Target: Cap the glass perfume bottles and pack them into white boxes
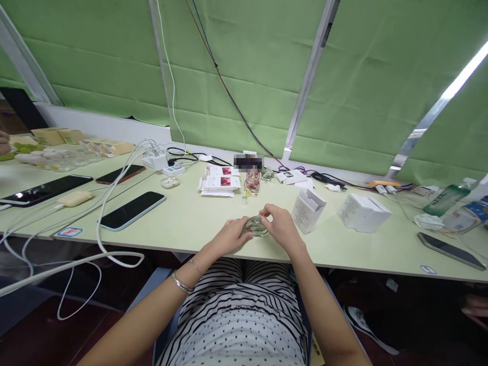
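My left hand (233, 236) grips the left side of a small clear glass bottle (256, 226) with something greenish in it, low over the table's front edge. On its right side, my right hand (280, 226) pinches the same bottle near its upper edge; the exact spot under the fingertips is hidden. Just beyond the hands stand a tiny clear piece (244, 200) and a small yellowish cap (248, 193). Behind them are a glass bottle with pink-red contents (252, 184) and another with green contents (267, 174). To the right of my right hand, an open white carton (309, 210) stands upright.
White cartons with red pictures (219, 182) lie flat beyond my left hand. More white boxes (364, 212) stand at right. Phones (133, 210), white cables (102, 218) and an earbud case (170, 182) are on the left; a green plastic bottle (448, 198) is at far right.
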{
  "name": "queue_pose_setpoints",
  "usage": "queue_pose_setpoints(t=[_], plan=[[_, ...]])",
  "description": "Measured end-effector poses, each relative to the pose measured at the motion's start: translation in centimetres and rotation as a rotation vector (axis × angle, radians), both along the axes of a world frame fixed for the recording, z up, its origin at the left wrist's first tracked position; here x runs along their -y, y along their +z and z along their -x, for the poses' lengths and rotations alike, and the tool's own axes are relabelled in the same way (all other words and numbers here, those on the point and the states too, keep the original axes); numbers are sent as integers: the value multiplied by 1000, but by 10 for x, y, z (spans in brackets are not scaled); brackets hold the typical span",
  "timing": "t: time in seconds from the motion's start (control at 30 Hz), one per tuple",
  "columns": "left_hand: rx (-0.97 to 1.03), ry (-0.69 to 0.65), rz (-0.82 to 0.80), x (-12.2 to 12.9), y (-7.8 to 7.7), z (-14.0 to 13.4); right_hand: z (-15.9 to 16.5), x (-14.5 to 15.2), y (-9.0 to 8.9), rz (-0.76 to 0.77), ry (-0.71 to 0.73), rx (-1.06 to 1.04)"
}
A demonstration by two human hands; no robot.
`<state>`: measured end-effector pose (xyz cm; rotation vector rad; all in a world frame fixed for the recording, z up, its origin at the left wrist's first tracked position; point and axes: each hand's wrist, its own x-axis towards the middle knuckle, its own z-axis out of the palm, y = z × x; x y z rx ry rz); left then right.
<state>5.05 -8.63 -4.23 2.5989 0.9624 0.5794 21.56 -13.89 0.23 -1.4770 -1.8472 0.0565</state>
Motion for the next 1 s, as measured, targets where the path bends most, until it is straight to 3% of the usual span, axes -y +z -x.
queue_pose_setpoints(t=[0.1,0.3,0.77,1.0], plan=[[2,13,16,0,0,0,3,2,-2,-25,-34,-18],[11,2,16,-1,0,0,-5,0,-2,12,104,-145],[2,-13,-36,-3,-3,0,-5,0,-1,14,85,-27],[-9,-13,-37,-2,-2,1,-8,-1,-7,13,126,-189]])
